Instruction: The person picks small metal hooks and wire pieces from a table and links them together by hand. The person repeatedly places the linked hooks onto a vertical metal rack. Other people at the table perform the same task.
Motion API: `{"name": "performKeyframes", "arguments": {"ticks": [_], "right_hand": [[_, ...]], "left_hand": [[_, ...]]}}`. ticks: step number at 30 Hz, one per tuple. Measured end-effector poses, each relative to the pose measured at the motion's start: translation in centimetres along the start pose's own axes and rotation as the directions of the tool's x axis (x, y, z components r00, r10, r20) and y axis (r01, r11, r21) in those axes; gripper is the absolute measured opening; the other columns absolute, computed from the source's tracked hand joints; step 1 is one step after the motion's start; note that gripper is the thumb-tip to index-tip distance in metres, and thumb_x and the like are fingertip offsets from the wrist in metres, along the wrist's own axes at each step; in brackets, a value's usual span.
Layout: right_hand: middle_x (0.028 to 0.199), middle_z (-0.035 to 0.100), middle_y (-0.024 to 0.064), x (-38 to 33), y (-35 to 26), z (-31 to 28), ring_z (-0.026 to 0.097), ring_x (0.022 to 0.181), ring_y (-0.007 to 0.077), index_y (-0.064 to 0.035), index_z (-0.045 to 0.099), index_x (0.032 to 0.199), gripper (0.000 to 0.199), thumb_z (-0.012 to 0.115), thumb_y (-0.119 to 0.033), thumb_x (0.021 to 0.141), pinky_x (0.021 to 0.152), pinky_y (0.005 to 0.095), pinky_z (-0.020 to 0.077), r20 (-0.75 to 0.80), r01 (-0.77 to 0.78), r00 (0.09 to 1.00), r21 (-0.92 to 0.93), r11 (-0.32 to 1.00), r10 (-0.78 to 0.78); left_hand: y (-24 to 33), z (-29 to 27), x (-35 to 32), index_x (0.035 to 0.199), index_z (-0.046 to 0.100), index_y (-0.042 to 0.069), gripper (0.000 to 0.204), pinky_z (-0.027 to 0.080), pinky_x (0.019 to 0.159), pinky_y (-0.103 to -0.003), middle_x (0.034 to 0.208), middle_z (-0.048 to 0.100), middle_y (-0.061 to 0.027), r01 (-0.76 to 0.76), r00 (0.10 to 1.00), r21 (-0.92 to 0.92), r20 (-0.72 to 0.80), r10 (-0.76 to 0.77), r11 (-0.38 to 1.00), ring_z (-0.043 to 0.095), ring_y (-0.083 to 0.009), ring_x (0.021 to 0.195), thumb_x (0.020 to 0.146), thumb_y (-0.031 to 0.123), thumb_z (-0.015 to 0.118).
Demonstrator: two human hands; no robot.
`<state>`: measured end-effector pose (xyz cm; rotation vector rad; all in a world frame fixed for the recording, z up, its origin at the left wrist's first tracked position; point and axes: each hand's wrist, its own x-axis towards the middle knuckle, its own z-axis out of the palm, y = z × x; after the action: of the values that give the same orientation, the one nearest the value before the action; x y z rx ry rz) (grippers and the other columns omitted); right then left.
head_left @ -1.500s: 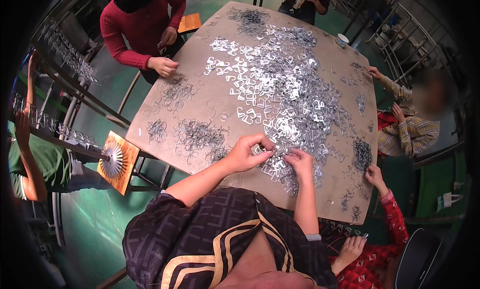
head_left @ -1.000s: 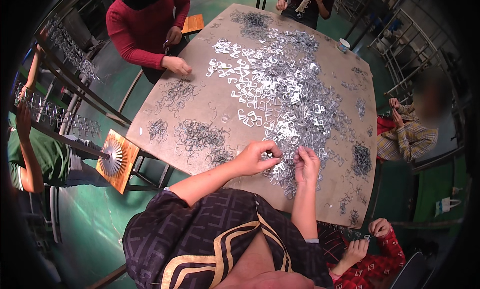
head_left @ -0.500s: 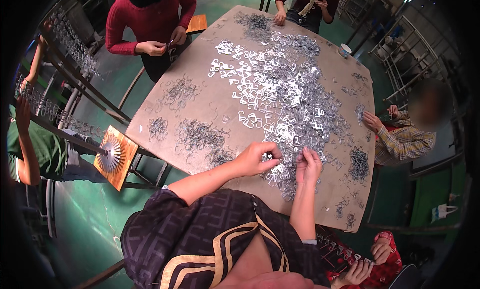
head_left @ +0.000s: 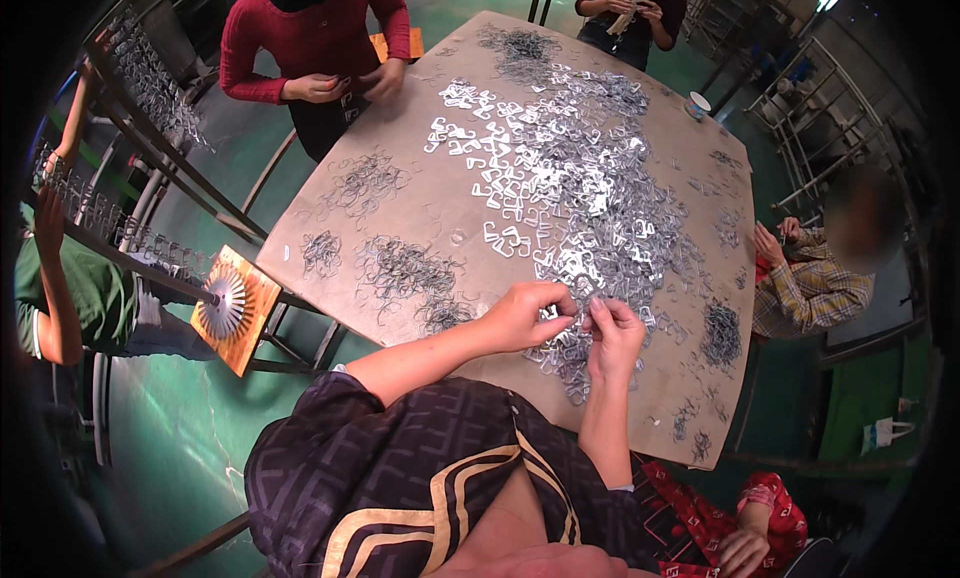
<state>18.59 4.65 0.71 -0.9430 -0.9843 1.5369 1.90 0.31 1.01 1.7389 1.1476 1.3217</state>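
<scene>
My left hand (head_left: 535,316) is curled over the near end of a heap of metal pieces, its thumb and forefinger brought toward each other. Close beside it, my right hand (head_left: 613,338) is closed, thumb against fingers. Their fingertips nearly meet, and what they pinch is too small to make out. Below and beyond them spreads the heap of flat, shiny, bent metal clips (head_left: 600,193), silvery and loosely piled. Left of my left wrist lies a tangle of thin dark wire hooks (head_left: 410,268).
The brown table (head_left: 460,188) carries more wire hooks (head_left: 720,330) at its right edge and a white cup (head_left: 698,104) at the far right. Several people work around it. A wooden stool (head_left: 240,323) with a metal disc stands left, near racks hung with metal pieces (head_left: 155,83).
My hands have come together, the right one's fingers closing toward the thumb. The far worker's hand has lifted off the table; the red-patterned sleeve's hands have moved apart.
</scene>
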Motion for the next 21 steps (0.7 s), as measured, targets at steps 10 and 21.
{"name": "performKeyframes", "arguments": {"ticks": [10,21], "right_hand": [[0.072,0.059,0.0049,-1.3,-0.2,1.0,0.056,0.058,0.0093,0.0045,0.063,0.082,0.006,0.068,0.004,0.081,0.054,0.0213,0.0455,0.027,0.224,0.974,-0.241,0.944,-0.224],[0.089,0.058,0.0057,-0.7,-1.8,0.4,0.053,0.075,0.009,0.0043,0.065,0.088,0.009,0.069,0.006,0.08,0.065,0.0202,0.045,0.123,0.439,0.895,-0.426,0.791,-0.429]], "left_hand": [[-0.9,-1.0,-0.4,0.092,0.065,0.002,0.017,0.051,0.073,-0.036,0.088,0.067,-0.0114,-0.058,0.996,0.083,-0.067,0.064,0.995,0.064,-0.0271,0.083,0.076,0.004,0.07],[-22.3,-16.5,-3.3,0.074,0.065,0.001,0.012,0.053,0.07,-0.041,0.08,0.066,-0.0137,0.266,0.964,0.905,-0.245,-0.106,0.332,0.064,-0.0328,0.074,0.074,0.011,0.058]]}}
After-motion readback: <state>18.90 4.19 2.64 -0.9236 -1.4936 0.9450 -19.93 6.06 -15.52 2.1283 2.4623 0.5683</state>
